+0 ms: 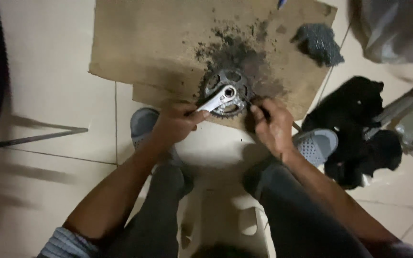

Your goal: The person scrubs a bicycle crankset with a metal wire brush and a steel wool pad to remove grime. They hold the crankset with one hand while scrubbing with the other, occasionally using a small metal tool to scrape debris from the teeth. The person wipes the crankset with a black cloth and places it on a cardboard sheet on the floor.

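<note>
My left hand [175, 123] grips the silver crank arm [217, 99], fingers closed around it. The chainring [225, 91] lies on grimy cardboard [144, 43] on the floor. My right hand [271, 125] pinches a thin dark tool [263, 111] at the chainring's edge.

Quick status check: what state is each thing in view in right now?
Left hand: gripping the silver crank arm.
Right hand: holding a thin dark tool at the chainring, tool type unclear.
Chainring: lying flat on the cardboard, dirty.
Cardboard: flat on floor, stained with dark grime.
Black rag: crumpled on floor.
</note>
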